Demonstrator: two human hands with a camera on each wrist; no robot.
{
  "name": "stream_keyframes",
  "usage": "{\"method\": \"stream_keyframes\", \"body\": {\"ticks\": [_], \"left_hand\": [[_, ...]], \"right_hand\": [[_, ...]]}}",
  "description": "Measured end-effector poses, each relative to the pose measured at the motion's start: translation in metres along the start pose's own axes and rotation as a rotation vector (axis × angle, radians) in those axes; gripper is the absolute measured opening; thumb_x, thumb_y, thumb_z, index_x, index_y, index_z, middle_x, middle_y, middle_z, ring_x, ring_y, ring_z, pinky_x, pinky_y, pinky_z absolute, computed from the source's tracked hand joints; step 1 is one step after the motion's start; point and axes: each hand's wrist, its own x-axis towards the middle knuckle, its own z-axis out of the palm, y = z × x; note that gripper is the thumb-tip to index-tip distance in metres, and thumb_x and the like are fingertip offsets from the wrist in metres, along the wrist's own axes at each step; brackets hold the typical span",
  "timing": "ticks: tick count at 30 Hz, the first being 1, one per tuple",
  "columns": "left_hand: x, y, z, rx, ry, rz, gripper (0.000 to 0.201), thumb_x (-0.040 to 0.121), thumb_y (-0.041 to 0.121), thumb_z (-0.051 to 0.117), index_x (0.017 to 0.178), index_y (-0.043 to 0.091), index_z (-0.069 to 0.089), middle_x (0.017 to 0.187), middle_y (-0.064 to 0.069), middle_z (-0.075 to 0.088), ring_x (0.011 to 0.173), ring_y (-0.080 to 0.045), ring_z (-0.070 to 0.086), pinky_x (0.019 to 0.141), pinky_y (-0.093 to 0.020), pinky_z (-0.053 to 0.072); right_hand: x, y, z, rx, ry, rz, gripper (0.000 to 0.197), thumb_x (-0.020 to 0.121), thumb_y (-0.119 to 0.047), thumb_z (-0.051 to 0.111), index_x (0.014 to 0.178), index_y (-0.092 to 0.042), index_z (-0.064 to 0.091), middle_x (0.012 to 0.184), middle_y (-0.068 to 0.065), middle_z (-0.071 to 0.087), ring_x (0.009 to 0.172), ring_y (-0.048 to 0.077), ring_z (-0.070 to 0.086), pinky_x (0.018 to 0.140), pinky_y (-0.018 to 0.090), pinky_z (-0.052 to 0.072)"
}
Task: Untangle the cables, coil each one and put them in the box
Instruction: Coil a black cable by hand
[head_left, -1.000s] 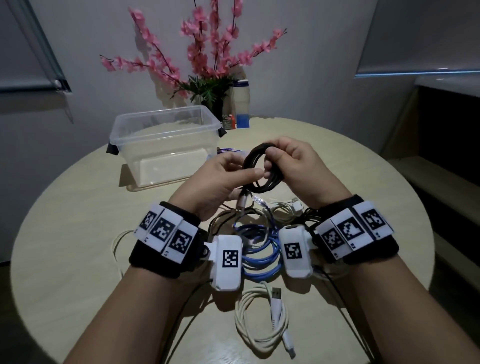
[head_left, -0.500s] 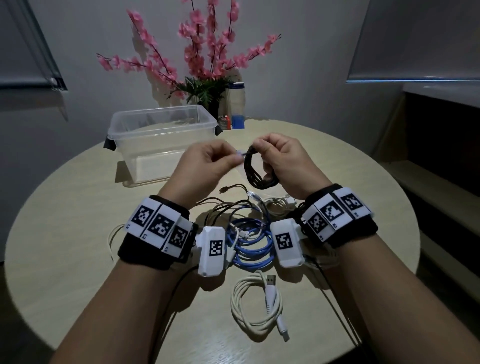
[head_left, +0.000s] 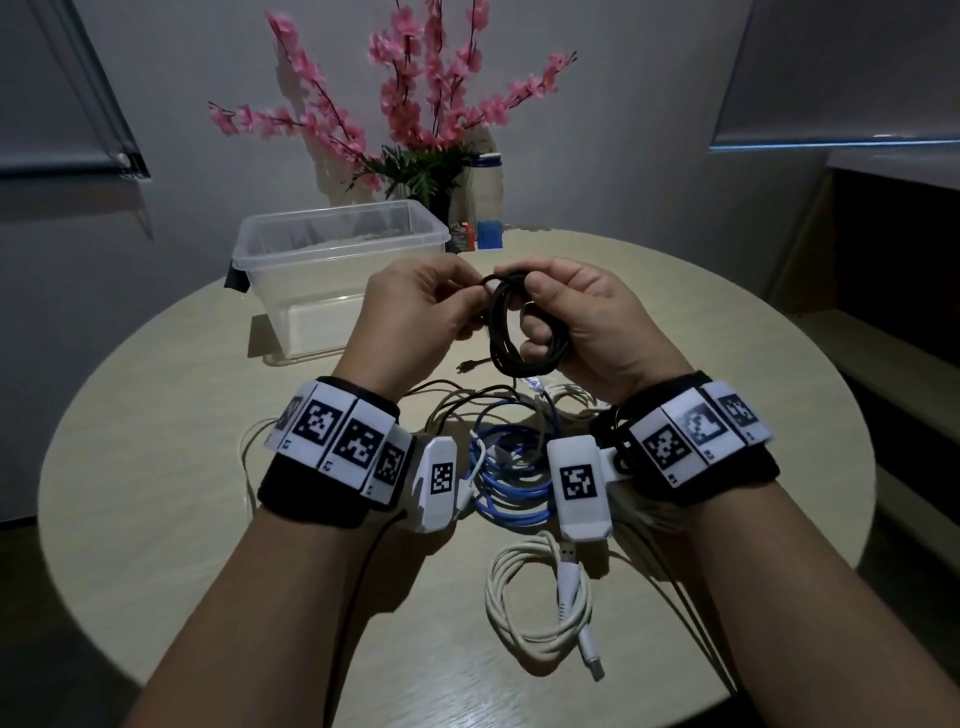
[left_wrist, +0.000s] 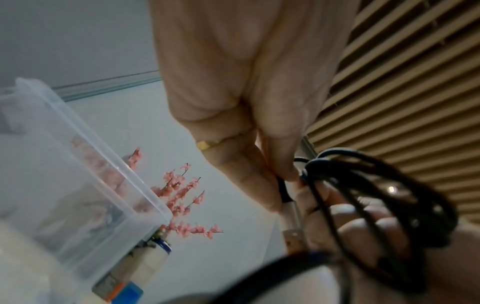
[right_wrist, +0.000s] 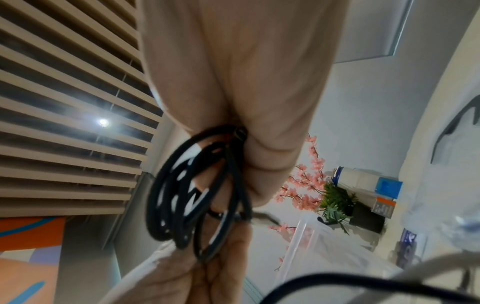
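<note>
right hand (head_left: 582, 322) is gripping the coiled black cable (head_left: 511, 332); left hand (head_left: 415, 317) is pinching its tail; light, springy, best held across the loops.

The head view is dimly lit and bluish, with soft shadows thrown on the table (head_left: 156, 467) beneath the forearms and a thin strip of light seen under the blind at upper right; straight edges are bowed by the wide lens. Both wrist views are brighter but heavily blurred, the nearest cable smeared. A small ceiling lamp (right_wrist: 103, 122) is flared behind slats.
</note>
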Motion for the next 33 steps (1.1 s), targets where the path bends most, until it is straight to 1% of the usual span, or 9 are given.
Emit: {"method": "stream_keyframes", "body": {"ticks": [3,6,9,13,16,20,23,28,33], "left_hand": [[-0.001,0.005,-0.003,-0.216,-0.056,-0.101,0.016,0.091,0.007,0.058,0.077,0.013,0.060,0.065,-0.007,0.066,0.056,-0.014,0.064,0.058,-0.030,0.057],[-0.003,0.009,-0.004,-0.322,-0.143,-0.157,0.019,0.095,0.005,0.051,0.076,0.010,0.054,0.055,0.002,0.062,0.046,-0.007,0.057,0.049,-0.020,0.050],[-0.005,0.010,-0.004,-0.414,-0.181,-0.191,0.018,0.097,0.006,0.047,0.080,0.008,0.053,0.066,-0.009,0.059,0.045,-0.006,0.055,0.043,-0.013,0.043],[-0.006,0.009,-0.003,-0.539,-0.266,-0.241,0.015,0.098,0.011,0.045,0.087,0.008,0.055,0.071,-0.005,0.063,0.055,-0.007,0.059,0.056,-0.019,0.051],[-0.007,0.008,-0.003,-0.587,-0.400,-0.273,0.020,0.097,0.023,0.046,0.101,0.009,0.058,0.091,-0.008,0.066,0.079,-0.013,0.062,0.075,-0.026,0.048],[-0.012,0.013,0.001,-0.611,-0.506,-0.296,0.030,0.087,0.025,0.055,0.106,0.002,0.059,0.092,-0.009,0.067,0.076,-0.011,0.061,0.060,-0.014,0.046],[-0.014,0.014,0.003,-0.519,-0.546,-0.277,0.015,0.091,0.021,0.054,0.095,0.008,0.061,0.089,-0.003,0.068,0.084,-0.012,0.061,0.072,-0.022,0.043],[-0.014,0.016,0.001,-0.518,-0.491,-0.338,0.029,0.100,0.030,0.038,0.078,0.017,0.050,0.077,0.005,0.058,0.080,-0.010,0.052,0.078,-0.033,0.034],[-0.013,0.014,0.002,-0.426,-0.429,-0.327,0.028,0.100,0.032,0.039,0.105,0.007,0.050,0.075,0.005,0.056,0.082,-0.016,0.049,0.087,-0.041,0.032]], "right_hand": [[0.002,-0.001,0.003,-0.009,0.018,-0.012,0.024,0.100,-0.003,0.034,0.108,-0.004,0.058,0.068,0.002,0.054,0.050,0.008,0.043,0.046,0.020,0.043],[0.004,-0.001,0.004,-0.247,0.083,-0.055,0.026,0.102,-0.007,0.035,0.102,-0.014,0.059,0.064,-0.002,0.049,0.054,0.006,0.043,0.050,0.017,0.041],[0.004,-0.001,0.007,-0.448,0.120,-0.104,0.024,0.103,-0.011,0.036,0.100,-0.019,0.058,0.064,-0.004,0.046,0.055,0.004,0.043,0.052,0.017,0.040],[0.002,-0.001,0.009,-0.418,0.121,-0.080,0.020,0.103,-0.015,0.035,0.103,-0.015,0.055,0.061,-0.005,0.045,0.051,0.008,0.043,0.049,0.024,0.039],[0.000,-0.003,0.007,-0.372,0.149,-0.064,0.020,0.103,-0.016,0.036,0.100,-0.017,0.055,0.057,-0.007,0.046,0.048,0.011,0.042,0.047,0.025,0.036],[-0.003,-0.007,0.004,-0.445,0.162,-0.076,0.020,0.103,-0.019,0.036,0.096,-0.018,0.055,0.065,0.002,0.053,0.055,0.015,0.050,0.049,0.025,0.045],[-0.002,-0.005,0.002,-0.455,0.162,-0.087,0.020,0.103,-0.018,0.036,0.100,-0.013,0.055,0.053,-0.009,0.049,0.047,0.005,0.046,0.046,0.022,0.041],[-0.005,-0.006,-0.008,-0.272,0.047,-0.069,0.026,0.100,-0.012,0.041,0.114,-0.015,0.062,0.066,-0.003,0.053,0.063,0.011,0.045,0.058,0.026,0.035],[-0.009,-0.010,-0.010,-0.294,0.064,-0.010,0.031,0.094,-0.004,0.050,0.122,-0.011,0.059,0.074,0.002,0.066,0.064,0.009,0.054,0.056,0.021,0.037]]}}
